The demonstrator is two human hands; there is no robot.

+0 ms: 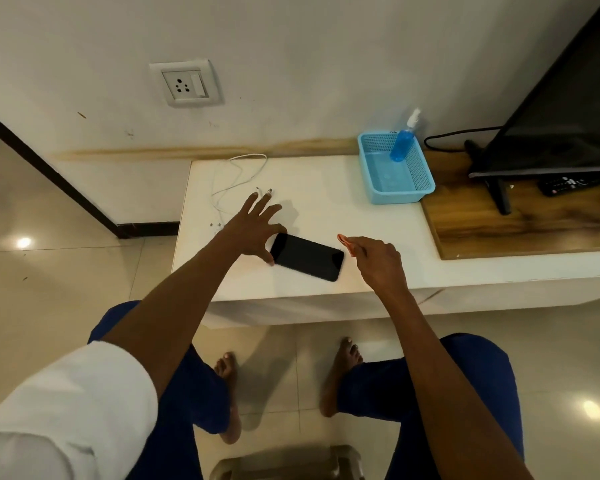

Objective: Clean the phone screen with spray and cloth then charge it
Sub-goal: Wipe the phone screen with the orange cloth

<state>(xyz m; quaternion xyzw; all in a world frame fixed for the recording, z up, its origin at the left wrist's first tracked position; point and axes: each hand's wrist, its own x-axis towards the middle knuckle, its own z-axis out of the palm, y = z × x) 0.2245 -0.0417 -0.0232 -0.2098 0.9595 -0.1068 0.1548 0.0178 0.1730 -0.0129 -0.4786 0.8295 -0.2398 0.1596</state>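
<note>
Phone pinned flat, cloth at the ready.
Left hand (253, 230) spreads open, thumb against the phone (307, 257) on the white table (326, 188), likely steadying it; right hand (374, 259) pinches the orange cloth (344, 241) beside it. Spray bottle (403, 142) waits in the basket (395, 195).

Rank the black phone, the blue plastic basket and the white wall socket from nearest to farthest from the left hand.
From the left hand:
1. Black phone, touching its thumb, on the white table.
2. White wall socket, up on the wall.
3. Blue plastic basket, far right by the wall.
</note>
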